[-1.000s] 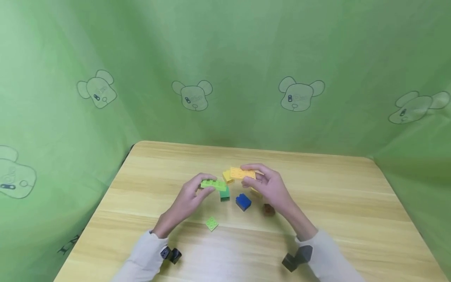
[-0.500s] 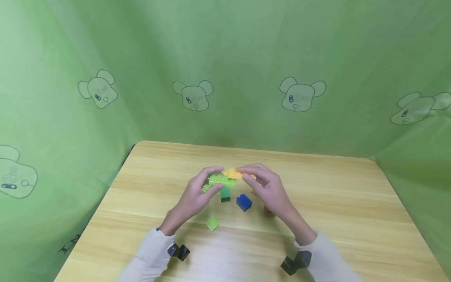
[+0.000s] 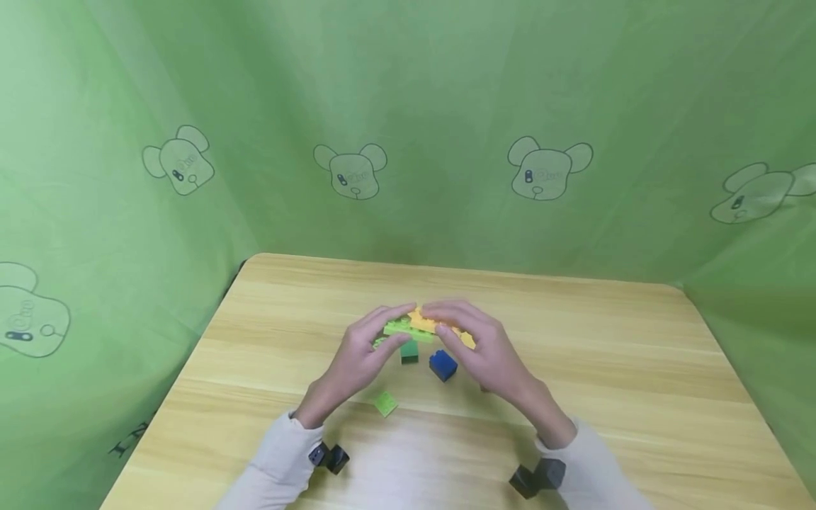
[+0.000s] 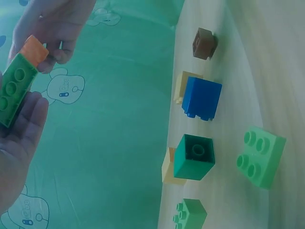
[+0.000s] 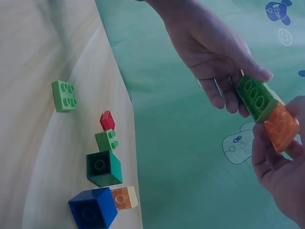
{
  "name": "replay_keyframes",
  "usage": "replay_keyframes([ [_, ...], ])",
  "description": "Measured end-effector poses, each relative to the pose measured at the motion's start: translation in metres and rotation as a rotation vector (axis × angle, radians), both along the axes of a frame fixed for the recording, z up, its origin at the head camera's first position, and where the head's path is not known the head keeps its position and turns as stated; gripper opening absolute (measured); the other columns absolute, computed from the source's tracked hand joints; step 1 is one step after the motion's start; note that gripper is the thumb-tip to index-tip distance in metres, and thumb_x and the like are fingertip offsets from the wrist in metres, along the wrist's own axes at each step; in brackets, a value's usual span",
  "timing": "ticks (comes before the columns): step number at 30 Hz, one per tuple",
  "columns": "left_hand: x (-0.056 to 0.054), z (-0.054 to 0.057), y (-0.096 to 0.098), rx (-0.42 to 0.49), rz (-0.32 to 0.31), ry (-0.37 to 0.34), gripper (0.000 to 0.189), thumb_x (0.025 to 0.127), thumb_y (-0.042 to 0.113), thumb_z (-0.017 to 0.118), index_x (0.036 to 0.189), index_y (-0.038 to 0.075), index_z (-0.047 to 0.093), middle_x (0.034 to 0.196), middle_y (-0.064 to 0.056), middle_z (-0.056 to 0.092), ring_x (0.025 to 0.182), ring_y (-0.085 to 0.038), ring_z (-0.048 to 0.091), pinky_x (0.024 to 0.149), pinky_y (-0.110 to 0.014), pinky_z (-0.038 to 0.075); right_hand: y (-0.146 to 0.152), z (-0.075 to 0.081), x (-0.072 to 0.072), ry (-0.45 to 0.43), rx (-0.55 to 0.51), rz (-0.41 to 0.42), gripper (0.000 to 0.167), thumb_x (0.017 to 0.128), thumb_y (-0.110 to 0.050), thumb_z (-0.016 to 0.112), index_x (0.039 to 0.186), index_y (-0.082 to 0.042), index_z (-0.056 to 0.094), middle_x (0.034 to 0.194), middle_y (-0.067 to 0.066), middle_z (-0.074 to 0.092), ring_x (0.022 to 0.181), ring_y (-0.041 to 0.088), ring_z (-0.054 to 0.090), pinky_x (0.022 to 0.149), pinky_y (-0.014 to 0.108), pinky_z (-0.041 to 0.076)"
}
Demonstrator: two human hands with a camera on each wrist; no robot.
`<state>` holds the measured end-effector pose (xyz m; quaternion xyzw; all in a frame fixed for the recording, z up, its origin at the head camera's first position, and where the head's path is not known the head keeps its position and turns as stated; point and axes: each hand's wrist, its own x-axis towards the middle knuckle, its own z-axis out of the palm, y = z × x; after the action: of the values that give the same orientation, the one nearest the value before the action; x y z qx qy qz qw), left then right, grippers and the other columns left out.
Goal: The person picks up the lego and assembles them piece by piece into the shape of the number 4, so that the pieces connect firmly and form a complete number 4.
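Light-green brick (image 5: 256, 97), which we see gripped by the left hand (image 3: 362, 350), touches an orange brick (image 5: 281, 127) pinched in the right hand (image 3: 487, 347).

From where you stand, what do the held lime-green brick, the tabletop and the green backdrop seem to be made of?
Held lime-green brick: likely hard plastic, smooth, with moulded tubes underneath. Tabletop: wood or wood-look laminate, faintly glossy; grain shows and light reflects. Green backdrop: probably cloth, possibly vinyl, fairly matt, given its soft folds.
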<state>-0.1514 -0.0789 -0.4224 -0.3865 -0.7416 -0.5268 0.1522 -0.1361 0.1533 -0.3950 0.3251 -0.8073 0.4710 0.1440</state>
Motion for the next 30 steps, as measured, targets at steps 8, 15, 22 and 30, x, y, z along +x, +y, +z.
replay_keyframes([
  [8,0.0012,-0.0004,0.002,0.045,-0.014,0.002,0.054,0.108,0.034,0.055,0.143,-0.006,0.055,0.127,-0.02,0.067,0.107,-0.028,0.07,0.086,-0.03,0.063,-0.0011,0.0039,0.0002,0.092,0.041,0.083,0.04,0.094,0.0,0.072,0.133,-0.008,0.067,0.133,0.008,0.066,0.118,0.025,0.064,0.094,0.034,0.06],
  [15,0.0022,-0.0027,0.0024,0.063,-0.027,-0.017,0.053,0.107,0.032,0.056,0.144,-0.007,0.054,0.128,-0.021,0.067,0.11,-0.03,0.069,0.085,-0.032,0.063,-0.0034,0.0032,-0.0012,0.174,0.084,0.087,0.053,0.082,-0.001,0.084,0.132,-0.003,0.065,0.133,0.012,0.066,0.12,0.03,0.064,0.103,0.033,0.055],
  [22,0.0042,0.0001,0.0043,0.066,-0.057,-0.03,0.054,0.107,0.032,0.057,0.144,-0.008,0.054,0.125,-0.021,0.068,0.106,-0.028,0.07,0.086,-0.034,0.063,-0.0042,0.0022,-0.0024,0.341,0.129,0.017,0.048,0.08,0.005,0.08,0.126,-0.002,0.069,0.123,0.012,0.071,0.109,0.03,0.069,0.093,0.039,0.061],
  [30,0.0032,0.0003,0.0048,0.063,-0.065,0.035,0.048,0.106,0.024,0.061,0.14,-0.01,0.056,0.12,-0.021,0.071,0.1,-0.027,0.072,0.082,-0.031,0.064,-0.0041,0.0032,-0.0008,0.367,0.123,0.009,0.043,0.081,0.001,0.078,0.123,-0.002,0.07,0.118,0.012,0.072,0.103,0.028,0.071,0.09,0.028,0.061],
])
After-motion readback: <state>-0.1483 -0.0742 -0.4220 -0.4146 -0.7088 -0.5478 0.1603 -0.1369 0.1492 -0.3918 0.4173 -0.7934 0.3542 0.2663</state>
